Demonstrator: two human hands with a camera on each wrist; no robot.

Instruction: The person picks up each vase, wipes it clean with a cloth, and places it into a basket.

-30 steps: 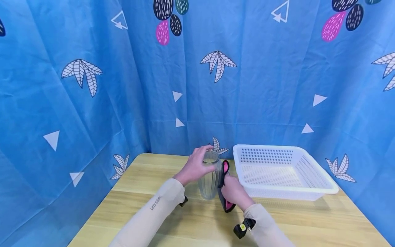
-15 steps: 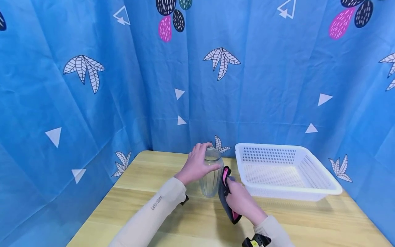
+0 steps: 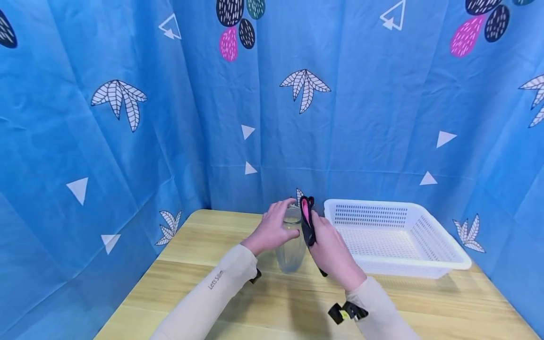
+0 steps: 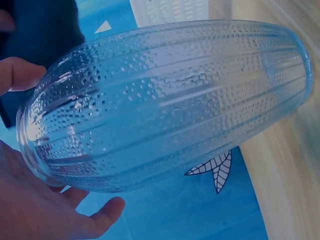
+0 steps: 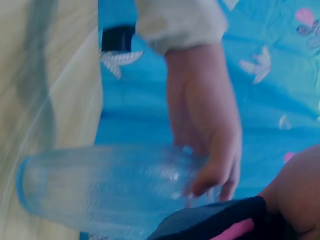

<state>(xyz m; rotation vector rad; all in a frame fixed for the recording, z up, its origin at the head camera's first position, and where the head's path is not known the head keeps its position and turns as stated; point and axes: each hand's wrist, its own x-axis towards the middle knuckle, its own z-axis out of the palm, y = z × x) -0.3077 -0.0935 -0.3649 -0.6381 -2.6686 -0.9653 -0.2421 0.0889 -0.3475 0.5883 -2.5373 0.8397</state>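
Note:
A clear glass vase (image 3: 290, 257) with ribbed, dimpled walls stands upright on the wooden table. My left hand (image 3: 272, 230) holds it around the neck, thumb on the near side and fingers behind the rim. Beside the upper right of the vase, my right hand (image 3: 334, 249) grips a folded dark cloth (image 3: 307, 222) with black edging and a pink inner side. In the left wrist view the cloth (image 4: 45, 30) looks dark and lies close to the neck of the vase (image 4: 165, 105). Most of the right hand's fingers are hidden behind the cloth.
A white perforated plastic basket (image 3: 403, 260) sits at the back right of the table (image 3: 204, 274), just right of the right hand. Blue patterned curtains (image 3: 361, 127) hang close behind the table and along both sides.
My right hand and the cloth dipped down and right, then rose along the vase's right side to near its rim. My left hand has stayed on the neck.

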